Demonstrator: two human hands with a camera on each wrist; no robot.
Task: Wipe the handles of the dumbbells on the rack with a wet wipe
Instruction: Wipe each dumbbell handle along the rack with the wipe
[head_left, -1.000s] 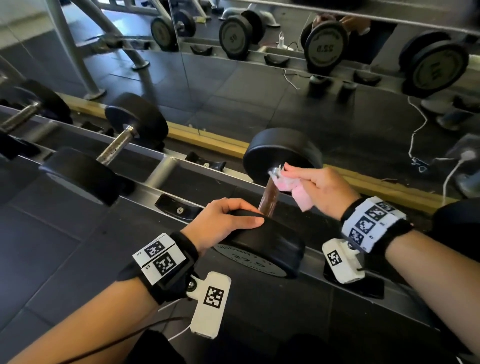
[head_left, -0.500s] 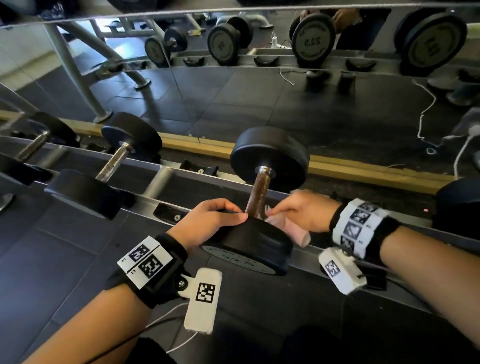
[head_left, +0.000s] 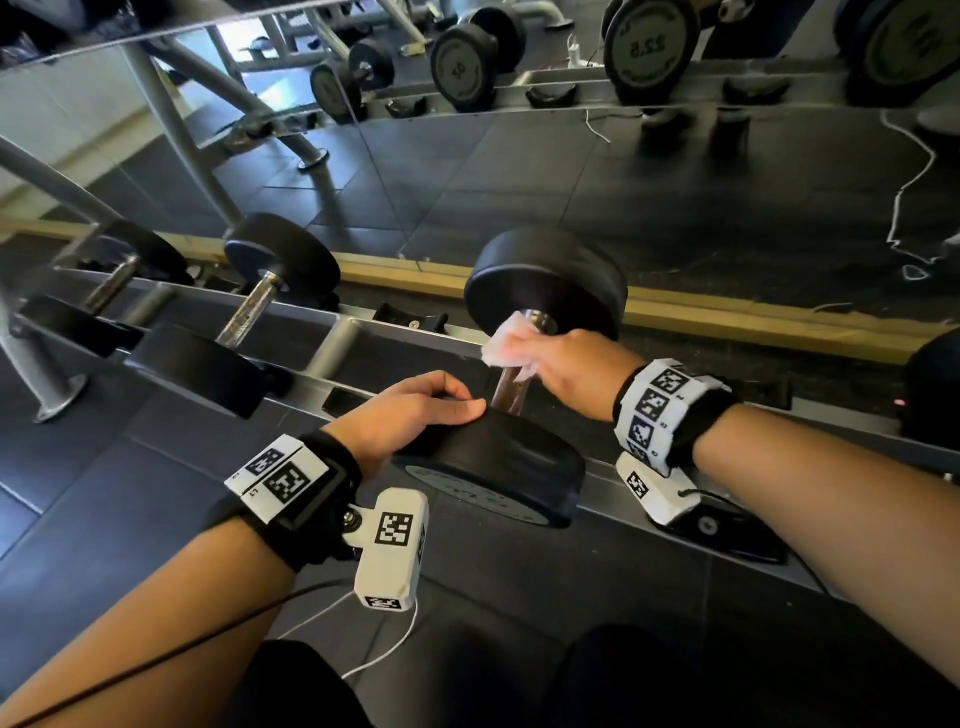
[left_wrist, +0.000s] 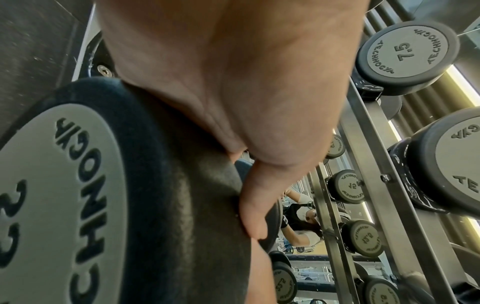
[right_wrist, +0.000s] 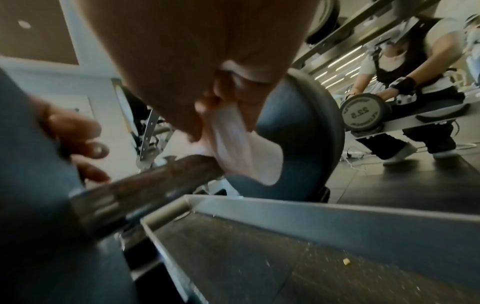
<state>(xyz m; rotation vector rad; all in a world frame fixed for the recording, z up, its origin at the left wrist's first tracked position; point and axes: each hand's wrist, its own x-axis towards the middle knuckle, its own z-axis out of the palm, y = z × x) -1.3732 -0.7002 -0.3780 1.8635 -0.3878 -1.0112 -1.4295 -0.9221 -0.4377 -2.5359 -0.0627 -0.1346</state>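
Nearest, dark rubber floor tiles (head_left: 104, 509) run up to the steel dumbbell rack (head_left: 608, 470). On it lies the 22.5 dumbbell (head_left: 498, 467); the left hand (head_left: 410, 410) rests on its near head, fingers curled over the rim. Just beyond, the right hand (head_left: 566, 364) wraps a white wet wipe (head_left: 501, 345) round the far end of the brownish handle (head_left: 509, 397), close to the far head. Left along the rack sit two more dumbbells (head_left: 244, 332). Farthest, a wall mirror (head_left: 571, 171) above a yellowish strip (head_left: 727, 317) reflects floor and rack.
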